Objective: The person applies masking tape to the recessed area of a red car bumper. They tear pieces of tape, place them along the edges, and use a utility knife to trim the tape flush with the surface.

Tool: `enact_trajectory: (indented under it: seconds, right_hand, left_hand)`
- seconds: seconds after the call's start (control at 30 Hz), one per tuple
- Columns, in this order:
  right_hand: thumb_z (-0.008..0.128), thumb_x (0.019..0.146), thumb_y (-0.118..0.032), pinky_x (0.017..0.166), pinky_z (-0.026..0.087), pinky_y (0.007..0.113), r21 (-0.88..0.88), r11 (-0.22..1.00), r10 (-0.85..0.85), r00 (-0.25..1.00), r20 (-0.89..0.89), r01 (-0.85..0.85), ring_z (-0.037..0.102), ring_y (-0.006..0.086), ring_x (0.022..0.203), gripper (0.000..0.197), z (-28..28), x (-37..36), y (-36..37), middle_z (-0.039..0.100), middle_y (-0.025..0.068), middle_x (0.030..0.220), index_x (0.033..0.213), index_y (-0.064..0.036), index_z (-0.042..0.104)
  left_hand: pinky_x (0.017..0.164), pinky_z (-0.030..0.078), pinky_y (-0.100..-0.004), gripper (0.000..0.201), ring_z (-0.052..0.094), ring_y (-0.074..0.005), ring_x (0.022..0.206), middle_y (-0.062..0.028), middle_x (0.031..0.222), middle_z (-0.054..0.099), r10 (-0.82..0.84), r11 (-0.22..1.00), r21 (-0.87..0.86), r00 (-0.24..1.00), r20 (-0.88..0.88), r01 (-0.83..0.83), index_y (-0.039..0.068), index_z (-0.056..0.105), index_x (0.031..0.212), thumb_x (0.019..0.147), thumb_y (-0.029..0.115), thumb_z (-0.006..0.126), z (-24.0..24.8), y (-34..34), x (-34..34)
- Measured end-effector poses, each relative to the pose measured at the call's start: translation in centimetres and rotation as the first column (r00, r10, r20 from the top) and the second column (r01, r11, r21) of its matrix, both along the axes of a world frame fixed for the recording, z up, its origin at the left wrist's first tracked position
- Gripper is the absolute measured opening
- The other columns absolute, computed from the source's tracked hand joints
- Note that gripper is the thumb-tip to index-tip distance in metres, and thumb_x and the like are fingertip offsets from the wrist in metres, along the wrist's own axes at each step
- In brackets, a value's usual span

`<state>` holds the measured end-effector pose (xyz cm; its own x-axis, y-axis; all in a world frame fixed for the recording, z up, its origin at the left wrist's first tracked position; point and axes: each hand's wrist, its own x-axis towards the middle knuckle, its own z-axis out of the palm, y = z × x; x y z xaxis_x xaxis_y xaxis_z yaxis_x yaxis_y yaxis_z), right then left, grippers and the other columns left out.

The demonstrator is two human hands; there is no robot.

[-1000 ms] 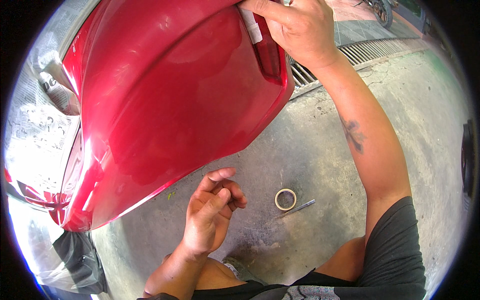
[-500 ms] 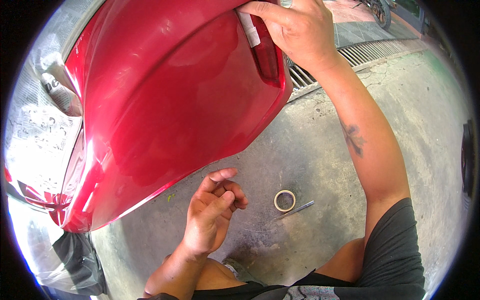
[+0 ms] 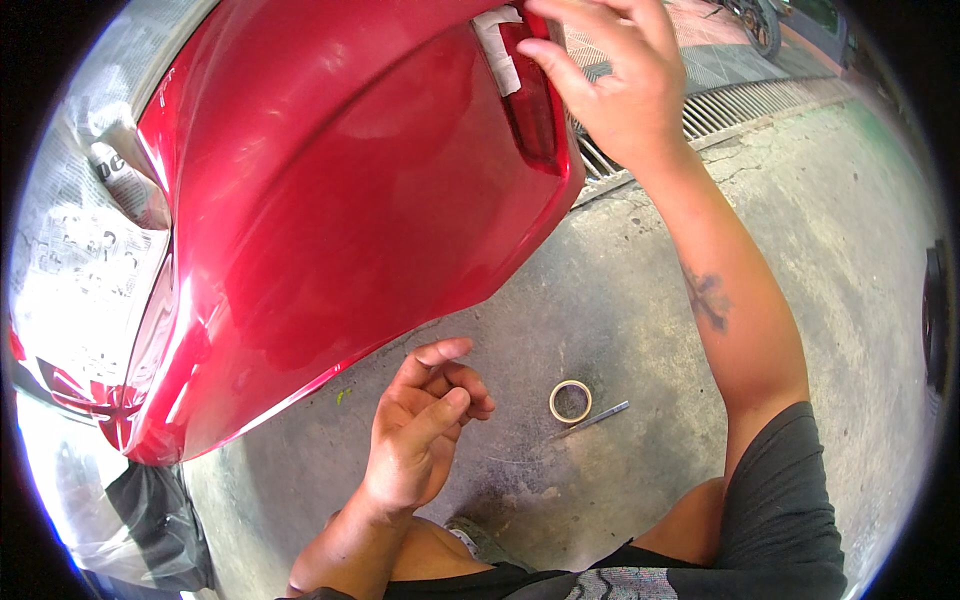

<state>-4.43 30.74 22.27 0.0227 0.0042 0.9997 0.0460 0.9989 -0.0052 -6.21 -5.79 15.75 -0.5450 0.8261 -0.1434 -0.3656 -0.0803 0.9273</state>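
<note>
As viewed from my remote post, item one is a pale paper strip [image 3: 497, 55], lying over the upper part of a red light [image 3: 537, 130], near the right edge of a red car panel [image 3: 350, 220]; its placing suggests a cover for that part of the light.

Right hand [image 3: 625, 85]: raised beside the strip, thumb and forefinger well parted, no object seen in its grasp. Contact with strip or panel I cannot confirm.

Left hand [image 3: 415, 440]: off the panel's lower edge, above the floor [image 3: 840, 270], fingers half curled, thumb folded inward, nothing visible held; I judge it idle.

Newspaper [image 3: 85, 240]: creased, along the panel's left edge, presumably a guard for surfaces beneath.

Roll of tape [image 3: 555, 410]: flat on the floor, below the panel's lower right edge, probably so placed for easy reach.

Slim metal tool [image 3: 600, 415]: beside the roll, kind uncertain to me.

Black sheet [image 3: 155, 525]: below the panel's lower left corner.

Metal grate [image 3: 740, 110]: in the floor, past the panel's right edge.

Wheel [image 3: 764, 30]: beyond the grate.

Obstruction: the right hand masks part of the panel's upper right edge from me.
</note>
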Motion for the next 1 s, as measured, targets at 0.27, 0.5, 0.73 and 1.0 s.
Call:
enact_trajectory:
  seconds: [0.27, 0.5, 0.73, 1.0]
  right_hand:
    - [0.092, 0.084, -0.012, 0.081, 0.056, 0.039, -0.119, 0.993, -0.020, 0.999, -0.045, 0.014, 0.068, 0.0270, 0.093, 0.016, 0.9, -0.5, -2.0, 0.069, 0.0070, 0.099, 0.098, -0.0093, 0.084]
    - [0.090, 0.086, -0.010, 0.079, 0.057, 0.039, -0.078, 0.997, -0.034, 0.998, -0.059, 0.030, 0.069, 0.0271, 0.093, 0.013, 0.7, -1.6, -1.5, 0.070, 0.0072, 0.100, 0.098, -0.0093, 0.084]
    - [0.088, 0.085, -0.008, 0.072, 0.056, 0.040, 0.072, 0.995, -0.052, 0.986, -0.157, 0.063, 0.068, 0.0271, 0.086, 0.011, 0.9, -2.2, -0.4, 0.070, 0.0053, 0.095, 0.094, -0.0098, 0.082]
    - [0.083, 0.080, -0.007, 0.067, 0.052, 0.036, 0.231, 0.966, -0.068, 0.974, -0.215, 0.119, 0.063, 0.0235, 0.081, 0.011, 1.4, -2.3, 0.4, 0.068, 0.0022, 0.089, 0.088, -0.0131, 0.081]
  left_hand:
    - [0.100, 0.054, -0.0423, 0.054, 0.069, -0.0245, 0.109, -0.0088, 0.116, 0.069, -0.008, 1.000, 0.002, 1.000, -0.021, 0.008, 0.008, 0.056, 0.155, 0.105, 0.020, 0.073, 0.0, -0.2, 0.1]
    - [0.100, 0.054, -0.0422, 0.054, 0.069, -0.0246, 0.109, -0.0090, 0.116, 0.069, -0.001, 1.000, -0.002, 1.000, -0.023, 0.001, 0.008, 0.056, 0.154, 0.105, 0.020, 0.073, 0.0, -0.1, 0.0]
    - [0.099, 0.055, -0.0418, 0.054, 0.069, -0.0243, 0.108, -0.0093, 0.116, 0.069, 0.009, 1.000, -0.010, 0.999, -0.032, -0.009, 0.008, 0.056, 0.154, 0.105, 0.020, 0.073, 0.0, -0.2, 0.0]
    - [0.098, 0.054, -0.0419, 0.053, 0.069, -0.0246, 0.107, -0.0100, 0.115, 0.070, 0.005, 1.000, -0.002, 1.000, -0.029, -0.006, 0.008, 0.057, 0.154, 0.105, 0.020, 0.074, -0.3, -0.3, -0.1]
